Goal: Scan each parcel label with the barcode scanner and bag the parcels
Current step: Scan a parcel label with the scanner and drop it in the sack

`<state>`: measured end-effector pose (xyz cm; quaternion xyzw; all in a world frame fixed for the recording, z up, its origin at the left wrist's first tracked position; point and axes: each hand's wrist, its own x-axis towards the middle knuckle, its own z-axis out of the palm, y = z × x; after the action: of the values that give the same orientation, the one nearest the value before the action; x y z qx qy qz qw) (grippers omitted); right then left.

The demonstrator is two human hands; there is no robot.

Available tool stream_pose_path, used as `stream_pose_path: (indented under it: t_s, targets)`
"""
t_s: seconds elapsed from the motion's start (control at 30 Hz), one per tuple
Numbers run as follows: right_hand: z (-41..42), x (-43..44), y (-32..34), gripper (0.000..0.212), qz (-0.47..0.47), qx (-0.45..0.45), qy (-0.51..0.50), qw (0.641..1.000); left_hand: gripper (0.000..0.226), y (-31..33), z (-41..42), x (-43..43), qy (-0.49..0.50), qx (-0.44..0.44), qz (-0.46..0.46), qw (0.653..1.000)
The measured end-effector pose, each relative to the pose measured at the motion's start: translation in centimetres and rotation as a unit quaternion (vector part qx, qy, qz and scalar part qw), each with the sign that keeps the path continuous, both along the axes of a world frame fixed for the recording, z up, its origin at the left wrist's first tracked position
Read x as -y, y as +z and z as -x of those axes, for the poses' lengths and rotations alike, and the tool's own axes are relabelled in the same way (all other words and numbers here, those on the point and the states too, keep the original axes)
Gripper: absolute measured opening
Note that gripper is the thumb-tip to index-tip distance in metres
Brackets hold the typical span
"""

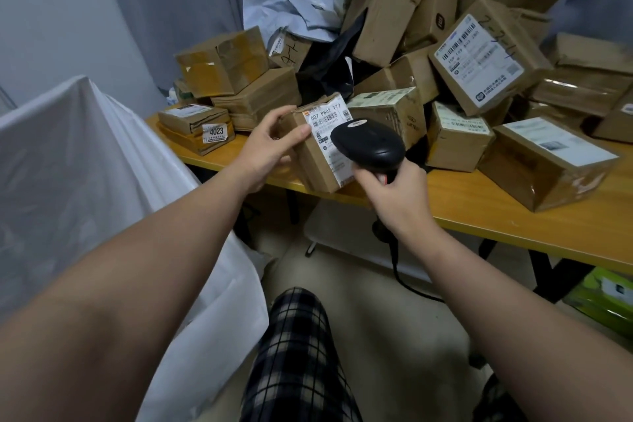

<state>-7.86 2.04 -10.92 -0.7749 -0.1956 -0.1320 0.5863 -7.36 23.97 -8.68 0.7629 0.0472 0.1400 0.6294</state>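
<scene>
Scanning is the step shown here? (student)

Judged so. The left hand (274, 144) grasps the parcel (315, 164) by its left end, thumb on top and fingers laid against the label (327, 120). The right hand (394, 192) is wrapped round the grip of the barcode scanner (368, 144), whose head hangs just above the label's lower half.

Where does the parcel lie? (student)

At the front edge of the table (513, 219), directly ahead of both hands, label face up. Its long axis runs roughly away from the person. Whether it rests on the table or is lifted off it cannot be told.

And the bagging move? (student)

The white bag (85, 164) stands to the left, well apart from the table's corner. The left hand is the nearer one and already has the parcel, so a leftward carry seems likely. Nothing visible blocks that path.

What crowds the scene? (student)

A neighbouring box (387, 110) sits just behind the scanner. The pile of parcels (411, 27) rises beyond it, covering most of the table. The scanner's cable (397, 264) trails down below the right wrist.
</scene>
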Motion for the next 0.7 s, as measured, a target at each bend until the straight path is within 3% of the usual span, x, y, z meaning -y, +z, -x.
stream_pose_path:
  t_s: [0.17, 0.43, 0.6, 0.7]
  targets:
    - [0.1, 0.8, 0.1, 0.02, -0.015, -0.027, 0.017, 0.999, 0.055, 0.0, 0.3, 0.1, -0.011, -0.01, 0.042, 0.999]
    - [0.9, 1.4, -0.2, 0.029, -0.004, -0.006, 0.034, 0.999, 0.056, 0.1, 0.2, 0.7, -0.022, -0.014, 0.067, 0.997]
    - [1.0, 2.0, -0.6, 0.013, -0.001, 0.002, 0.028, 1.0, 0.062, 0.0, 0.3, 0.9, -0.024, -0.011, 0.078, 0.997]
    - [1.0, 2.2, -0.9, 0.017, -0.008, -0.005, 0.019, 1.0, 0.064, -0.2, 0.3, 0.8, -0.021, -0.008, 0.084, 0.996]
